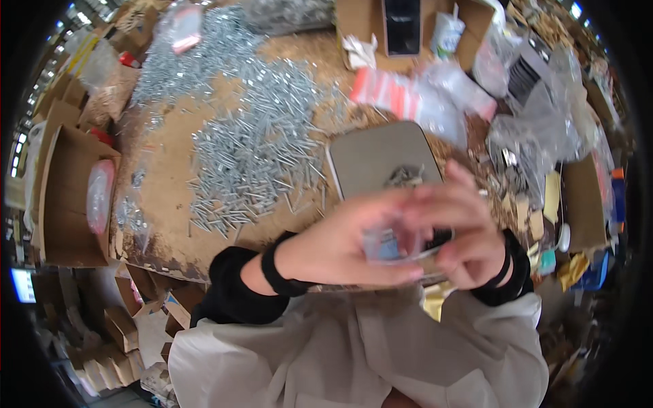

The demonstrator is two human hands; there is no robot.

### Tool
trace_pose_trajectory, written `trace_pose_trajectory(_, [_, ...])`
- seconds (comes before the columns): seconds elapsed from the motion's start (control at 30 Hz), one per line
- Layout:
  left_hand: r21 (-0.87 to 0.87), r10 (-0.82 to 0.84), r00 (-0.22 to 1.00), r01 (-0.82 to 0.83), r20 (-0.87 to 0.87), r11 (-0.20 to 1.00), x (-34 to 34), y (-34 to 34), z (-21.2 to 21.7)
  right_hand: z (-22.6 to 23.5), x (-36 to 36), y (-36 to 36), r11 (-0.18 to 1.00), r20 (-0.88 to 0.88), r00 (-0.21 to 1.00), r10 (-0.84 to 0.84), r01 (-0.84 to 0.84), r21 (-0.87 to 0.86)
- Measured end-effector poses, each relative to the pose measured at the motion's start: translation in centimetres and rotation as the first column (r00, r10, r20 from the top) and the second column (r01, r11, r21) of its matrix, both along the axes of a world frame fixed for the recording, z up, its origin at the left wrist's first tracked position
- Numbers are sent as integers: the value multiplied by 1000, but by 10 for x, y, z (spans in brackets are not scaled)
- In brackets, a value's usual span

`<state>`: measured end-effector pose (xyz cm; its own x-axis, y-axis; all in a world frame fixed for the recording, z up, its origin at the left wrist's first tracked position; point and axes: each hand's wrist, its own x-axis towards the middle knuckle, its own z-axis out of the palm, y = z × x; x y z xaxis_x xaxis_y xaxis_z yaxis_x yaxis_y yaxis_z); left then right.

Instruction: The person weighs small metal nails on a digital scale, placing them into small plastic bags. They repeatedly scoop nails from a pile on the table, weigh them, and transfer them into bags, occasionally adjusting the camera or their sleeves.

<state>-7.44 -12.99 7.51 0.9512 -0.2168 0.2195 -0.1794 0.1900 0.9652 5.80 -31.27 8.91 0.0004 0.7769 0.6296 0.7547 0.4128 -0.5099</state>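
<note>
My left hand [340, 241] is curled around a small clear plastic bag [385, 246] with a bluish patch, in front of my body. My right hand [469, 228] comes in from the right, its bent fingers reaching over to the bag; motion blur hides whether they grip it. Just beyond both hands lies a scale with a flat grey plate [381, 156], partly covered by my fingers. On the plate sits a small heap of metal pieces [406, 175], too blurred to tell their kind. A large pile of silvery nails or screws [255, 156] spreads over the table to the left.
Red-and-clear plastic bags [408, 98] lie beyond the scale. Behind them, a cardboard box [371, 51] holds a dark phone [403, 27]. An open carton [75, 197] stands at the left edge; crumpled clear plastic [537, 136] lies at right.
</note>
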Motion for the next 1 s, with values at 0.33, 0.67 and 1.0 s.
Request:
trace_pose_trajectory(0.33, [147, 614, 597, -768, 517, 623, 17, 26, 3, -16, 36, 3, 908, -64, 927, -371, 347, -233])
trace_pose_trajectory(0.67, [644, 371, 650, -748, 663, 161, 23, 27, -3, -15, 43, 10, 847, -5, 972, -233, 201, -492])
trace_pose_trajectory(1.0, [437, 292, 952, -304, 95, 846, 27, -8, -27, -8, 32, 2, 972, -10, 986, -167, 163, -171])
